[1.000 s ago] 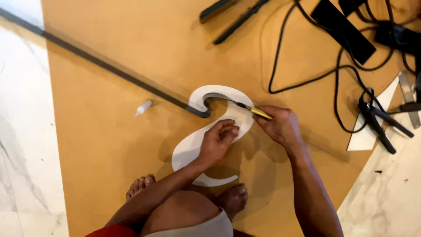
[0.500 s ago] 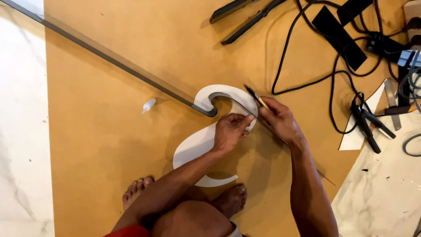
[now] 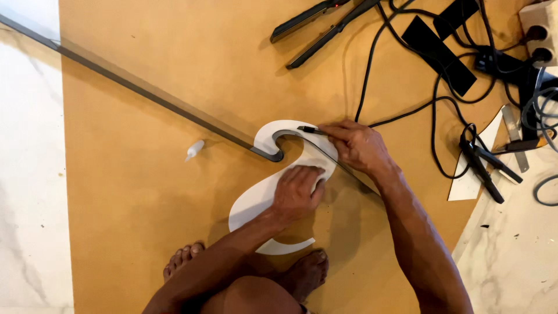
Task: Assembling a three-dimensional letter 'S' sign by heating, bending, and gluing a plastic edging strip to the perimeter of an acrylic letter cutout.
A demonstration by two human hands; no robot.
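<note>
A white S-shaped cut-out [image 3: 258, 200] lies on a brown board [image 3: 145, 192]. A long dark metal strip [image 3: 145, 96] runs from the upper left and bends around the cut-out's top curve. My left hand [image 3: 297, 192] presses flat on the middle of the cut-out. My right hand [image 3: 357, 146] grips a thin dark tool [image 3: 310, 130] whose tip touches the strip at the top of the curve. My bare feet [image 3: 302, 273] rest on the board below the shape.
A small white glue bottle [image 3: 194, 149] lies left of the shape. Two flat irons [image 3: 325, 17], black cables [image 3: 407, 110], a power strip [image 3: 537, 32], black clamps [image 3: 482, 166] and a paper scrap [image 3: 474, 174] crowd the upper right. White marble floor [image 3: 29, 203] borders the board.
My right hand has shifted its tool along the top curve toward the left. My left hand slid down a little and now presses flat on the cut-out's middle.
</note>
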